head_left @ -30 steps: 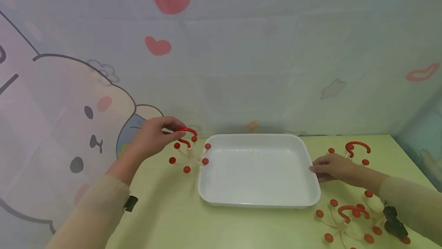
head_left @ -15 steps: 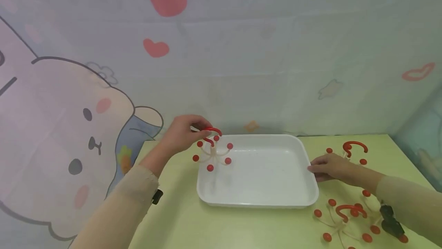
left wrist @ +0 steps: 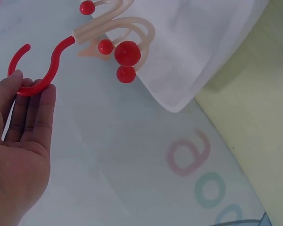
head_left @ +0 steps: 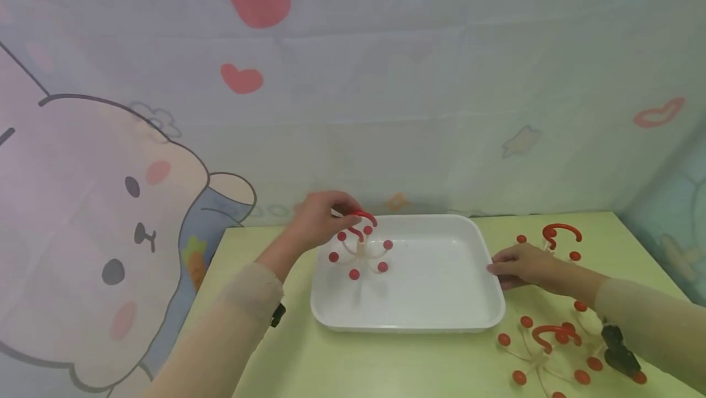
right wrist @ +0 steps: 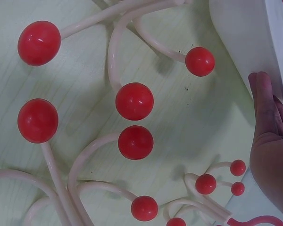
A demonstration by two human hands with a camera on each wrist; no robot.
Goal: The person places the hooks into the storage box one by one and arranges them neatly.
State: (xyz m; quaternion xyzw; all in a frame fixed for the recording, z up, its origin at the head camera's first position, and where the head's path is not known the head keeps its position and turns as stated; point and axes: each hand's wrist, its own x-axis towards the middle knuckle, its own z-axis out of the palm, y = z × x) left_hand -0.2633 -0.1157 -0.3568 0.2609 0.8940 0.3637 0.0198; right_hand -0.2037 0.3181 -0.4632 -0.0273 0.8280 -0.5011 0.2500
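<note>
My left hand (head_left: 325, 220) pinches the red hook of a multi-arm hanger (head_left: 361, 251) between thumb and fingers. The hanger's cream arms, tipped with red balls, hang over the left part of a white tray (head_left: 419, 328); whether they touch its floor I cannot tell. In the left wrist view the hook (left wrist: 49, 77) lies across the fingers. At the tray's right rim, my right hand (head_left: 521, 265) grips the wall, fingers outside and thumb towards the inside. The right wrist view shows those fingers (right wrist: 265, 106) against the tray wall (right wrist: 247, 42).
More such hangers lie on the pale green table (head_left: 342, 364): one behind the right hand (head_left: 562, 227), another at front right (head_left: 537, 358), and one partly hidden by the right sleeve (head_left: 594, 363). A printed cloth backdrop (head_left: 375, 110) rises behind the table's back edge.
My left hand has carried the hanger rightward, from beside the tray's left edge to over its left part. The right hand keeps its grip on the tray rim.
</note>
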